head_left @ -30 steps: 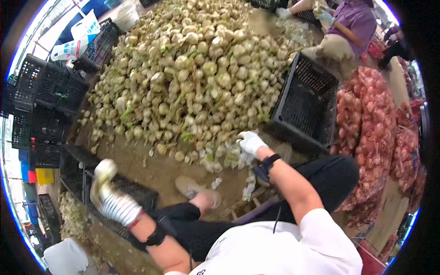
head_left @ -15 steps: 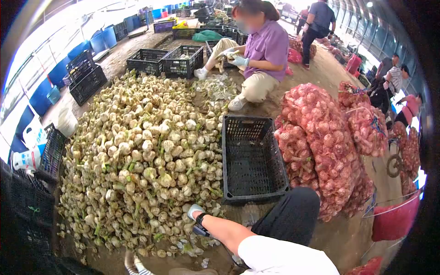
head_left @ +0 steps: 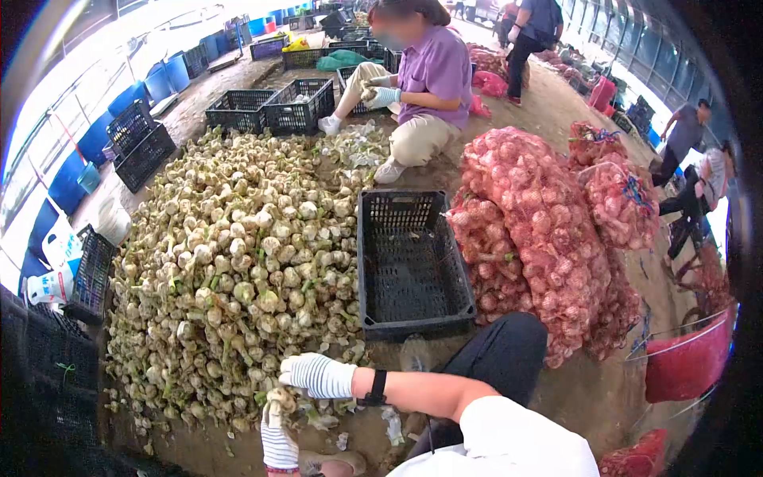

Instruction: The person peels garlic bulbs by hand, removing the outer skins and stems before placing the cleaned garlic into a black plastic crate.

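Currently, a garlic bulb [head_left: 284, 397] sits low at the near edge of the heap [head_left: 238, 262], between the wearer's two gloved hands. The left hand [head_left: 276, 436], in a striped glove, appears closed around it from below; the right hand [head_left: 318, 376] is just above, fingers bent, their tips close to the bulb. Whether these touch it or grip anything cannot be told. A black crate [head_left: 417, 324] stands beside the heap, with red mesh sacks [head_left: 548, 230] beyond it. Handling, by judgement: light, firm body; dry, papery skin likely to flake and slide under glove fabric; stalk stiffer, possibly brittle. Best hold: fingers around the widest part of the bulb, stalk left free, pressure moderate, since a hard squeeze could bruise or split cloves and a loose one lets it roll.
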The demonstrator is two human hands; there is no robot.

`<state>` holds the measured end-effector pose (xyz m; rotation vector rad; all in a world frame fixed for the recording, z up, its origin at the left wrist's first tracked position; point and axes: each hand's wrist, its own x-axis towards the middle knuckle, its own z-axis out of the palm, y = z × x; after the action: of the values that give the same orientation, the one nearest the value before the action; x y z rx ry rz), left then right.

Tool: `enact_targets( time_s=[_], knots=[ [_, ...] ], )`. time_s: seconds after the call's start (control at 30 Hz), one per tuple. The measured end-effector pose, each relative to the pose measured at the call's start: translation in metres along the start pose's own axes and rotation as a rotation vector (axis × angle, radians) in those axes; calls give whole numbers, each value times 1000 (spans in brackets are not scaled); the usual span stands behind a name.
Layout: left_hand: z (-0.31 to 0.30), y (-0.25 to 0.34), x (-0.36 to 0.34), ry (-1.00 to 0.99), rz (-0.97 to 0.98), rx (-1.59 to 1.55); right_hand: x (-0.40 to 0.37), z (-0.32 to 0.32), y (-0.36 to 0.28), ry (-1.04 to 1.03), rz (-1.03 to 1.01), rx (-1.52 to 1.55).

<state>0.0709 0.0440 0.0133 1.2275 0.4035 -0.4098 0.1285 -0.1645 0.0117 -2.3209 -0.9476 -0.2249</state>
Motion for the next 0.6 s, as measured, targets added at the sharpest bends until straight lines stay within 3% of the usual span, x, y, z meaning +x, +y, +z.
enact_targets(
  time_s=[0.07, 0.13, 0.17, 0.2, 0.23, 0.27, 0.3, 0.33, 0.4, 0.6],
  knots=[
    [15, 13, -20, -14, 25, 16, 8, -36, -27, -117, -75, -162],
    [17, 8, -27, -196, 107, -32, 1, -46, -34, -34, -85, -135],
    [3, -10, -15, -55, 144, 91, -4, -45, -28, -2, -43, -58],
    [44, 21, -52, -47, 208, 25, -9, -42, -26, 24, -6, 35],
    [49, 16, -53, -42, 266, 84, -18, -55, -40, 223, 100, 102],
    [54, 18, -58, -39, 408, 333, -30, -70, -53, 412, 211, 180],
    [66, 16, -62, -64, 490, 217, -40, -69, -59, 438, 405, 556],
    [68, 14, -60, -43, 658, 433, -48, -68, -63, 431, 615, 926],
    [87, 20, -66, -47, 737, 500, -50, -101, -90, 282, 596, 1300],
    [95, 14, -55, -100, 883, 639, -51, -84, -86, 378, 628, 1362]
  ],
)
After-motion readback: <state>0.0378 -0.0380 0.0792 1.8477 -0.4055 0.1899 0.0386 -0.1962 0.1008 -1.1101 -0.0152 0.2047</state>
